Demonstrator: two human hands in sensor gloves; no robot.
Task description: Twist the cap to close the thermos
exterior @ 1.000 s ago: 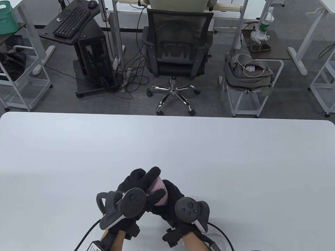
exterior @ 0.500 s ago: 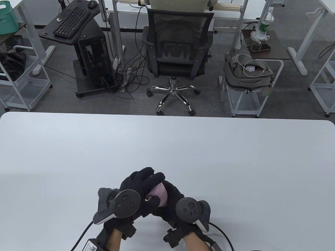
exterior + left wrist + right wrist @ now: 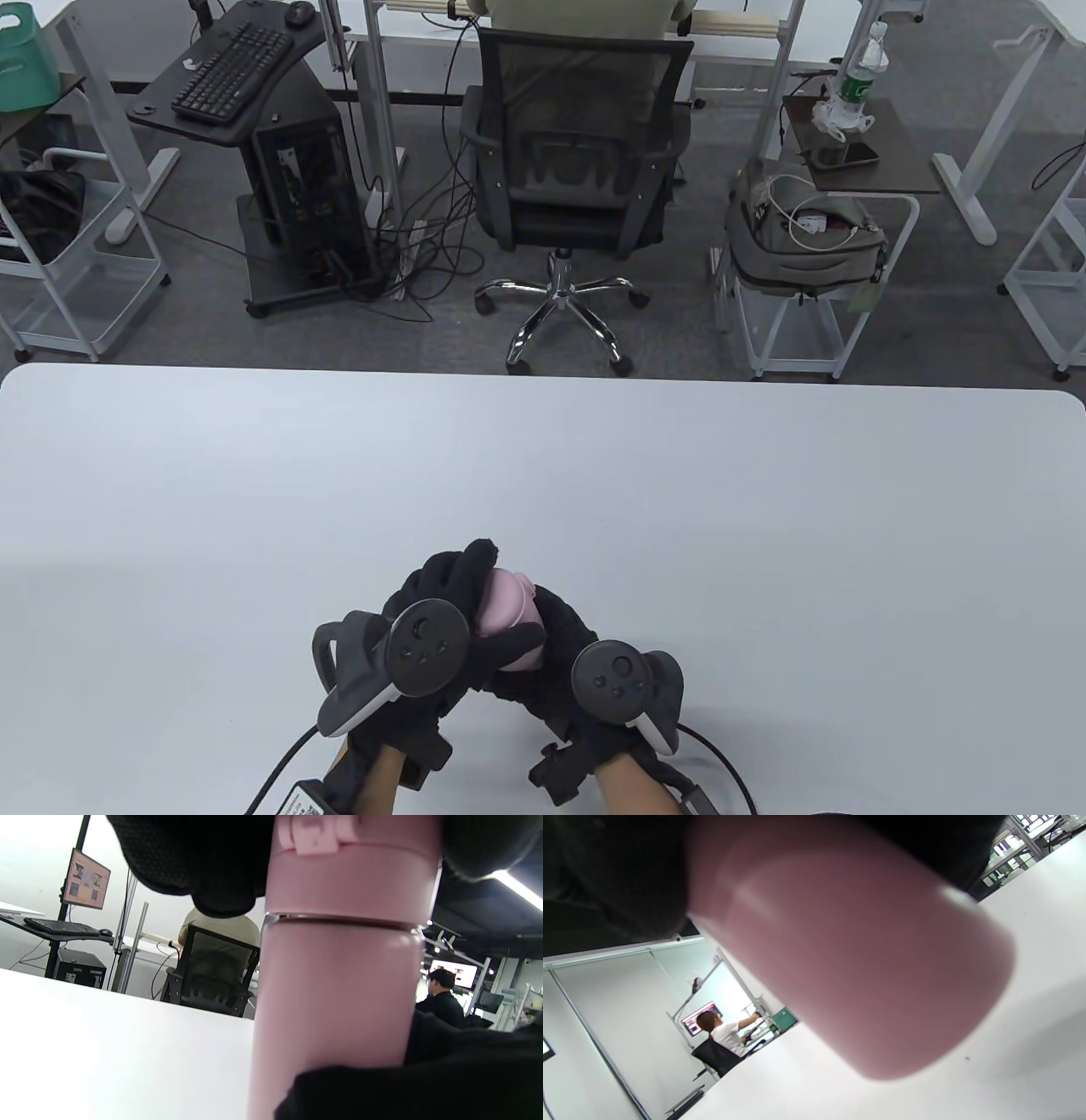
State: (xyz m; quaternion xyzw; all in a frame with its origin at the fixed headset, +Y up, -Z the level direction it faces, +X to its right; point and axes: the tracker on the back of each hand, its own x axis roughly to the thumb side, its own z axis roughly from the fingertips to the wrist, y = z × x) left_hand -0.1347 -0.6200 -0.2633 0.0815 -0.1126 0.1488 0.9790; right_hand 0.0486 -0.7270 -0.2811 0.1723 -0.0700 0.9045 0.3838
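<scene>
A pink thermos (image 3: 519, 628) is held above the tabletop (image 3: 764, 526), close to its near edge and just left of centre. Nothing of its contents can be seen, since the mouth is covered by the cap (image 3: 356, 866). In the left wrist view the cap is seated on the body, with a thin metal ring (image 3: 339, 921) showing at the joint — whether the thread is fully home cannot be told.

The long axis is seen upright in the left wrist view, cap end up. In the right wrist view the rounded base (image 3: 925, 1005) is seen clear of the table surface, tilted toward the lens.

The left hand (image 3: 450, 611) is clamped over the cap from above, fingers (image 3: 203, 861) wrapped around its side. The right hand (image 3: 564, 654) is closed around the lower body of the thermos; a gloved finger (image 3: 407, 1090) crosses the body in the left wrist view. The two hands are together, touching at the bottle.

Against the frame half a second earlier: the left hand's tracker (image 3: 427, 649) has turned and the fingers have shifted around the cap — more of the pink top is now exposed. The right hand and its tracker (image 3: 615, 683) are nearly unchanged in place.
</scene>
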